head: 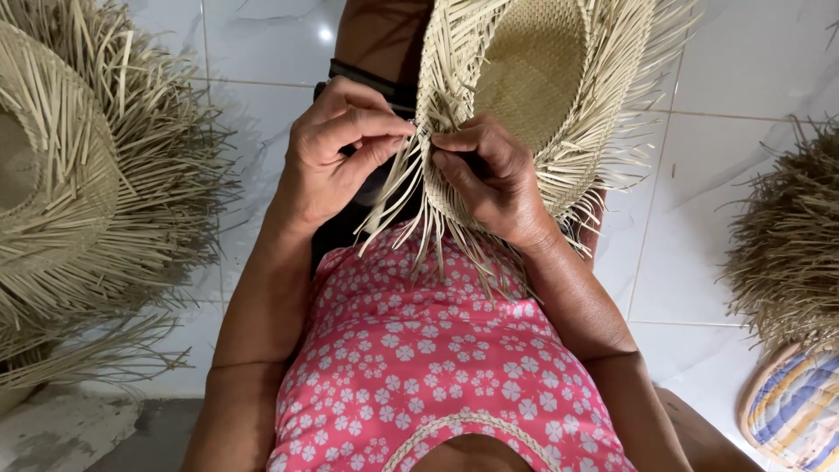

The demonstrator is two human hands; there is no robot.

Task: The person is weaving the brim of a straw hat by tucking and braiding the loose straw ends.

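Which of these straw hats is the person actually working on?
The middle hat, pinched at its fringed brim by both hands, left and right. The left pile and right pile lie untouched.

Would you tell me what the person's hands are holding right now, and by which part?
Both the left hand and right hand pinch loose straw strands at the unfinished brim edge of the woven straw hat.
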